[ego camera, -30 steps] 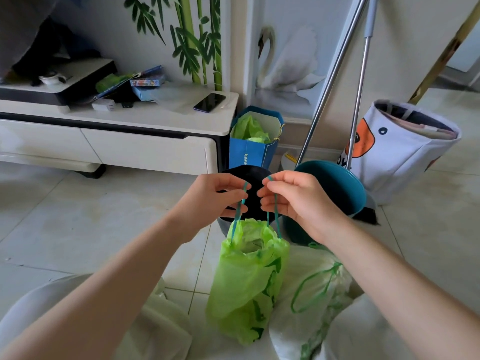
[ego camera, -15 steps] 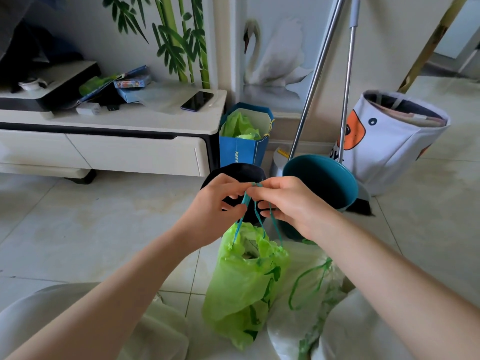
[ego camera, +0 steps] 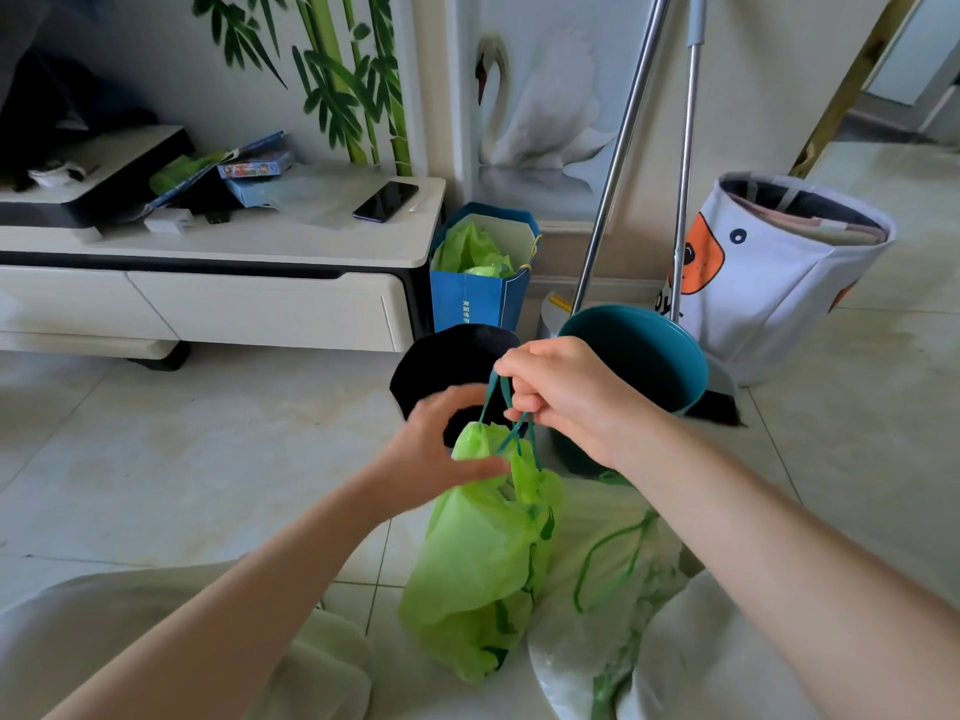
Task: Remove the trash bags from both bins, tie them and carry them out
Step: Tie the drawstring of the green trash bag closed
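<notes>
- The right hand (ego camera: 563, 394) pinches the teal drawstring (ego camera: 501, 407) of a light green trash bag (ego camera: 485, 558), fingers curled tight round the cords, and the bag hangs from them above the tiled floor (ego camera: 208, 459).
- The left hand (ego camera: 441, 449) sits just beside the bag's gathered neck, fingers spread and relaxed; it is blurred, so whether the fingertips actually touch the plastic I can't quite tell.
- A second bag, a white trash bag (ego camera: 613, 589) with a green drawstring loop, lies on the floor to the right of the green one, touching it.
- Behind the hands stand two bins side by side: a black bin (ego camera: 447, 366) on the left and a teal bin (ego camera: 644, 356) on the right.
- Further back, a blue paper gift bag (ego camera: 478, 298) stuffed with green plastic stands against the white TV cabinet (ego camera: 234, 298).
- A phone (ego camera: 385, 201) lies on the cabinet top.
- Two metal broom handles (ego camera: 623, 148) lean on the wall by a white fabric basket (ego camera: 769, 283) with an orange beak printed on it.
</notes>
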The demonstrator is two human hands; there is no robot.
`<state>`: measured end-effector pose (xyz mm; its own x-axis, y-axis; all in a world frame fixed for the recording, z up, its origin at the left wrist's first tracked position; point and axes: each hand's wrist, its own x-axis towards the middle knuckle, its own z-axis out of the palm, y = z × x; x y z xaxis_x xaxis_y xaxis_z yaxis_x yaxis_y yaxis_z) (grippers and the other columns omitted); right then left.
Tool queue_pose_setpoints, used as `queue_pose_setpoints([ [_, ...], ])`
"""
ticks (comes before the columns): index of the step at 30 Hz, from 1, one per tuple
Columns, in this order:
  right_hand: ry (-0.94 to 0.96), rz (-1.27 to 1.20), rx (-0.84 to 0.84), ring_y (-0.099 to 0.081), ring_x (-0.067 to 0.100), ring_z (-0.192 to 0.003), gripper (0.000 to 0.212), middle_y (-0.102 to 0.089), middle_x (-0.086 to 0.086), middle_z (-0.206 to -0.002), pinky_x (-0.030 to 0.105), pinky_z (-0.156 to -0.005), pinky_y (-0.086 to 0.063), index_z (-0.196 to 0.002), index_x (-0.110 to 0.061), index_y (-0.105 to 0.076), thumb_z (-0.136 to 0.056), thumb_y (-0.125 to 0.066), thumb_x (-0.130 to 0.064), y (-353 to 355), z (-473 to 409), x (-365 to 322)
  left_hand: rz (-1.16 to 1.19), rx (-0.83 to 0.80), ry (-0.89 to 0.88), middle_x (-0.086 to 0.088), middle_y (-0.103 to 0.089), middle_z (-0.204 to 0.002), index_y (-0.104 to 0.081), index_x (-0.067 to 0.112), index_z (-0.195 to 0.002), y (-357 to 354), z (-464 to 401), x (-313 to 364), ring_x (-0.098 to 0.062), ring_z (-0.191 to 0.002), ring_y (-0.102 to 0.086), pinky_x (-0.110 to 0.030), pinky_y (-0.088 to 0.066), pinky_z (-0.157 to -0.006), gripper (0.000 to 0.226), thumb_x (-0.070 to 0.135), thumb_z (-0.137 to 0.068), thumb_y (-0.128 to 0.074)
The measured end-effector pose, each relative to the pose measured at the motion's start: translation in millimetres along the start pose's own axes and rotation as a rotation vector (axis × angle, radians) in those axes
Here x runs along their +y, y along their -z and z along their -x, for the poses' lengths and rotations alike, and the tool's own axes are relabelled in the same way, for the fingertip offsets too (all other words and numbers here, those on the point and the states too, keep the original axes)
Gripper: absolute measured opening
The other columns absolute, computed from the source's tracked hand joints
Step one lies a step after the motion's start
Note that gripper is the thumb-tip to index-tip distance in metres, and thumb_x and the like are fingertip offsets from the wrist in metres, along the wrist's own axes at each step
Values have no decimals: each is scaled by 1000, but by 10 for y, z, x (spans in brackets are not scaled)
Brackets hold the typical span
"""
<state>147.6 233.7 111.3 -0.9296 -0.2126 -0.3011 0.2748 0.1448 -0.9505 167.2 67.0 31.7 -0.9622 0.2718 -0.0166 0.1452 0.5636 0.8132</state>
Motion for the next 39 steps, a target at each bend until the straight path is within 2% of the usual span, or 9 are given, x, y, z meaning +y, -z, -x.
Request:
queue_pose_setpoints([
  [5, 121, -8, -87, -34, 10, -49, 17, -40, -6, -53, 30, -61, -37, -88, 5, -65, -87, -63, -11, -47, 37, -32, 4, -141, 148, 10, -24, -155, -20, 39, -147, -445, -14, -196, -9, -145, -16, -41, -23, -119, 119, 60, -49, -83],
  [8, 189, 26, -124, -46, 16, -59, 17, -54, 1, -62, 31, -64, -41, -94, 5, -67, -87, -63, -11, -95, 76, -46, 46, -27, 150, 18, -45, -134, -35, 34, -139, -603, -36, -186, -3, -126, -40, -28, -36, -107, 96, 43, -58, -86],
  [11, 246, 36, -183, -57, 14, -68, 11, -62, 0, -67, 30, -69, -50, -91, 1, -69, -87, -63, -8, -104, 124, -66, 101, 77, 192, 14, -64, -113, -52, 33, -121, -683, -60, -245, -7, -106, -59, -35, -51, -94, 70, 40, -57, -80],
  [16, 326, 2, -157, -55, 11, -63, 12, -59, -4, -61, 39, -78, -53, -91, 1, -69, -87, -64, -10, 5, 189, -136, 143, 158, 273, 8, -70, -73, -64, 32, -77, -680, -141, -345, -8, -71, -65, -33, -54, -65, 20, 32, -61, -75],
  [22, 311, -35, -23, -31, 11, -46, 12, -38, -6, -48, 19, -49, -30, -76, -8, -64, -87, -64, -13, 178, 198, -209, -69, 79, 307, 16, -51, -66, -45, 35, -63, -771, -96, -429, 0, -59, -48, -11, -35, -47, 33, 25, -85, -67],
  [25, 552, 438, 202, -36, 7, -44, 11, -45, -6, -46, 15, -48, -31, -73, -10, -67, -84, -66, -14, 189, 202, -195, -195, -15, 301, 13, -45, -68, -45, 27, -68, -815, -57, -487, -2, -59, -44, -11, -31, -47, 27, 23, -90, -58],
  [29, 700, 654, 270, -49, 17, -55, 9, -48, -4, -44, 16, -51, -37, -72, -11, -69, -79, -65, -9, 176, 227, -170, -244, -97, 348, 8, -46, -69, -49, 18, -76, -823, -48, -577, -18, -70, -52, -32, -47, -66, 17, 25, -88, -59],
  [33, 653, 588, 252, -47, 11, -50, 7, -53, -3, -48, 12, -52, -35, -73, -13, -70, -80, -67, -12, 179, 167, -135, -185, -60, 372, 6, -55, -80, -51, 26, -79, -702, -57, -608, -19, -82, -56, -35, -49, -73, 15, 22, -84, -65],
  [39, 417, 313, 84, -67, 15, -53, 11, -69, 8, -59, 20, -57, -52, -80, -5, -66, -87, -62, -13, 164, 132, -135, -57, 44, 208, 20, -50, -120, -43, 37, -127, -617, 26, -410, 0, -111, -47, -22, -40, -92, 69, 39, -67, -79],
])
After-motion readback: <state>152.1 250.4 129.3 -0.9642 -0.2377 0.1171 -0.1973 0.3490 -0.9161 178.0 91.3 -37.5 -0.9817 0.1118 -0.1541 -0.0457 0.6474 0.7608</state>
